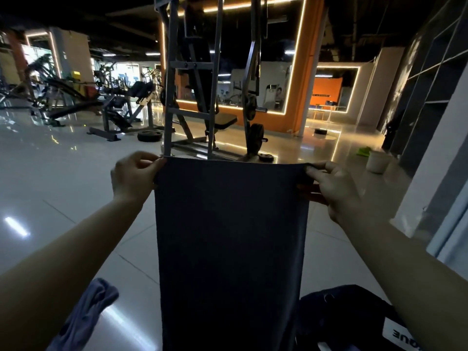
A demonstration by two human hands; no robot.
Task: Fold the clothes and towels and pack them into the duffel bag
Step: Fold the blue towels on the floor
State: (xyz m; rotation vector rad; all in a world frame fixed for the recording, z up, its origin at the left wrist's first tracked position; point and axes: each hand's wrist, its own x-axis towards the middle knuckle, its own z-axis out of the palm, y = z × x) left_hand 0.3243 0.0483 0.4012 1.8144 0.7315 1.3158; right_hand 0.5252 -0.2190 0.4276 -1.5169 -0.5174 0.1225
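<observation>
two hands hold the dark towel (231, 236) up mid-frame by its top corners: left hand (131, 177) and right hand (334, 188) each pinch a corner with curled fingers, so it hangs flat, likely for folding; duffel bag (349, 317) sits lower right.

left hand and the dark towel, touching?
Touching. The head view shows the left hand pinching the top left corner of the dark towel, which hangs down from there; the right hand grips the other corner.

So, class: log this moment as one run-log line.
stage: folding | left hand: pinches towel corner | right hand: pinches other corner | towel: hanging | bag: lower right
</observation>
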